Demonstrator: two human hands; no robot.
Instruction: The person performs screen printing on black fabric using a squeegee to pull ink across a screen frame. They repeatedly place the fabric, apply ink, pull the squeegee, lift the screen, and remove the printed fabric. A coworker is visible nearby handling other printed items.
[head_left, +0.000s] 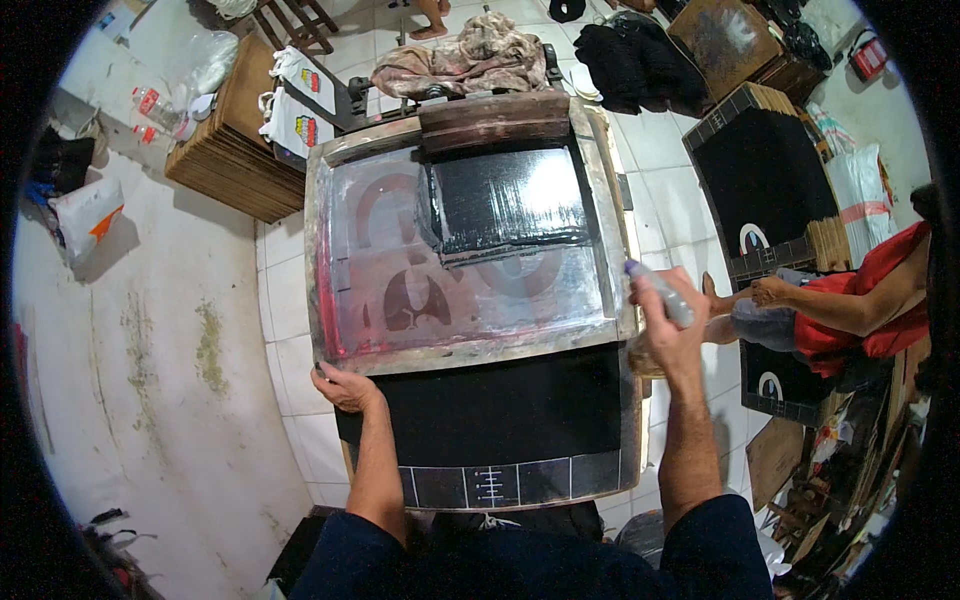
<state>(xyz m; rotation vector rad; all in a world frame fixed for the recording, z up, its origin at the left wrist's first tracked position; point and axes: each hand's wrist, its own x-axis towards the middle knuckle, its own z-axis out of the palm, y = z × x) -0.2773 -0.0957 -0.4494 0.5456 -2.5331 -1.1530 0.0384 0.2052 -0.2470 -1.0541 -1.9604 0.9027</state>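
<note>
A screen printing frame (470,350) lies in front of me, with faint curved shapes in its mesh. Glossy black ink (510,205) covers part of the far half of the mesh, and a wide squeegee (495,122) rests at the frame's far end. My left hand (347,388) is closed round the frame's near left corner. Just beyond the right edge, my right hand (678,340) grips a translucent grey bottle (662,295) with a purple tip, tilted toward the frame. Black fabric (500,405) stretches over the board under and nearer than the frame.
Stacked boards (235,140) with white printed tote bags (300,100) stand far left. A stained cloth (465,58) lies beyond the frame. At right, a person in red (870,300) sits beside boards with black fabric (765,180). A white wall (160,350) borders the left.
</note>
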